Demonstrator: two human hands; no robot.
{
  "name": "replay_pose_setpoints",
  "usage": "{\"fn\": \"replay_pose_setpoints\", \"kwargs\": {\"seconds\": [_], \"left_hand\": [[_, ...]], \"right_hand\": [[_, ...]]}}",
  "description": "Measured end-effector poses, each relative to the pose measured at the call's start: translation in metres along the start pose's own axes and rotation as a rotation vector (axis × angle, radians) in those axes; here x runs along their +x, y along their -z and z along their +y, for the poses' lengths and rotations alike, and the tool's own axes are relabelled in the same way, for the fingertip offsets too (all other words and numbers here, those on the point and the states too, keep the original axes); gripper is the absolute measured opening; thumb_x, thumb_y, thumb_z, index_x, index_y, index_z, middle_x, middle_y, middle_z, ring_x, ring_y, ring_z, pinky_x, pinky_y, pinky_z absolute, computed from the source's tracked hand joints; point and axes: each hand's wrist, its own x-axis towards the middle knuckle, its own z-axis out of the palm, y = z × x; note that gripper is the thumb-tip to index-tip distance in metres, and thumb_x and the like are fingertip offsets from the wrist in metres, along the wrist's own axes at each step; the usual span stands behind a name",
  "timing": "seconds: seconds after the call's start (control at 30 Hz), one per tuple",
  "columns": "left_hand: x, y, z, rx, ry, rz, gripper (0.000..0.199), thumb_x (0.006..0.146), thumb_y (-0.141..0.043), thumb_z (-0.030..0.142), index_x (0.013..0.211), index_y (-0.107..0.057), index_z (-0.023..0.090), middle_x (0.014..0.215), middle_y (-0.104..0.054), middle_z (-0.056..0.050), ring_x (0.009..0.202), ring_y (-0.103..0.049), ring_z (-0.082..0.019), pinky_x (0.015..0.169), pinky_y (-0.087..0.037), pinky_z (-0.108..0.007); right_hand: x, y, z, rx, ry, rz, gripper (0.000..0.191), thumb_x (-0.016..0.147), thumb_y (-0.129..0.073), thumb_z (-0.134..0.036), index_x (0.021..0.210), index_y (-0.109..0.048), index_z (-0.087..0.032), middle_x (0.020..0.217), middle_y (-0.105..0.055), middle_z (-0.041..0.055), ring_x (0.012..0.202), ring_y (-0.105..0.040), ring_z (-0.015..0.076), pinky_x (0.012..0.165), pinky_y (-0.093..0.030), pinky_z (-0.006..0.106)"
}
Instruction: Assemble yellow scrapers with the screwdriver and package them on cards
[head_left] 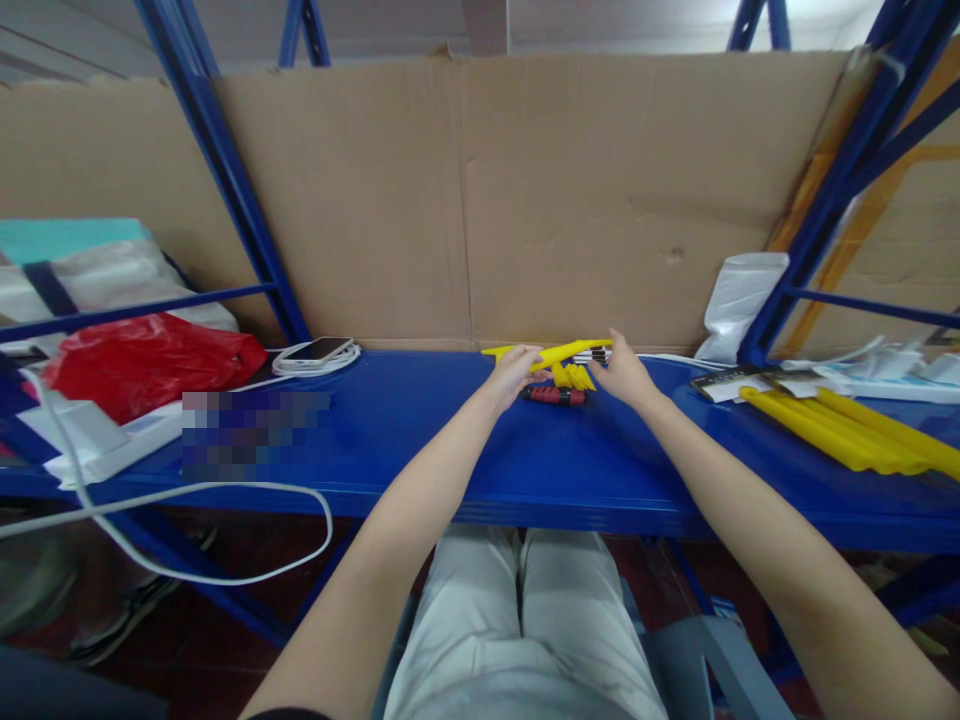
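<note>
A long yellow plastic strip point(559, 352) was held almost level just above the blue shelf, near the cardboard wall. Below it lay a red and black handle point(556, 396) beside bunched yellow band point(574, 376).

The blue shelf point(465, 470) lies bare across the lower middle of the frame. A phone point(319, 349) and red bag point(142, 362) crowd the left, yellow tubes point(847, 432) the right; the cardboard wall point(525, 200) closes the back.

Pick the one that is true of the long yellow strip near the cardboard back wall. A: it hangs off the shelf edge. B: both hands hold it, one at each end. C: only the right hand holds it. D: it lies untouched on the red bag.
B: the left hand and right hand each grip an end of the yellow strip, above the blue shelf.
</note>
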Motion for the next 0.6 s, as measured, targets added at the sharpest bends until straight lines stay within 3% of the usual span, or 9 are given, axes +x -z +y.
{"fn": "replay_pose_setpoints", "kwargs": {"seconds": [0.23, 0.47, 0.6], "left_hand": [[0.000, -0.003, -0.011, 0.292, -0.089, -0.064, 0.019, 0.074, -0.058, 0.009, 0.091, -0.057, 0.016, 0.073, -0.064, 0.000, 0.050, -0.056, -0.006, 0.059, -0.050, -0.022], [0.000, -0.002, -0.019, 0.791, -0.331, 0.046, 0.019, 0.067, -0.068, 0.016, 0.084, -0.060, 0.018, 0.086, -0.069, -0.005, 0.083, -0.064, -0.019, 0.079, -0.049, -0.032], [-0.003, 0.000, -0.017, 0.951, -0.321, 0.112, 0.012, 0.071, -0.067, 0.023, 0.082, -0.062, 0.019, 0.088, -0.070, -0.006, 0.087, -0.064, -0.022, 0.082, -0.047, -0.034]], "right_hand": [[0.005, 0.000, 0.005, 0.144, -0.042, 0.061, 0.059, 0.080, -0.047, -0.025, 0.134, -0.041, -0.003, 0.127, -0.056, 0.0233, 0.111, -0.059, 0.0281, 0.093, -0.046, 0.041], [0.004, -0.005, 0.001, 0.188, 0.118, 0.116, 0.053, 0.076, -0.046, -0.020, 0.129, -0.048, -0.009, 0.127, -0.057, 0.0187, 0.109, -0.058, 0.0260, 0.097, -0.044, 0.043], [0.002, -0.009, -0.002, 0.167, 0.240, 0.093, 0.049, 0.075, -0.046, -0.017, 0.123, -0.053, -0.009, 0.125, -0.057, 0.0191, 0.116, -0.054, 0.0265, 0.102, -0.040, 0.044]]}}
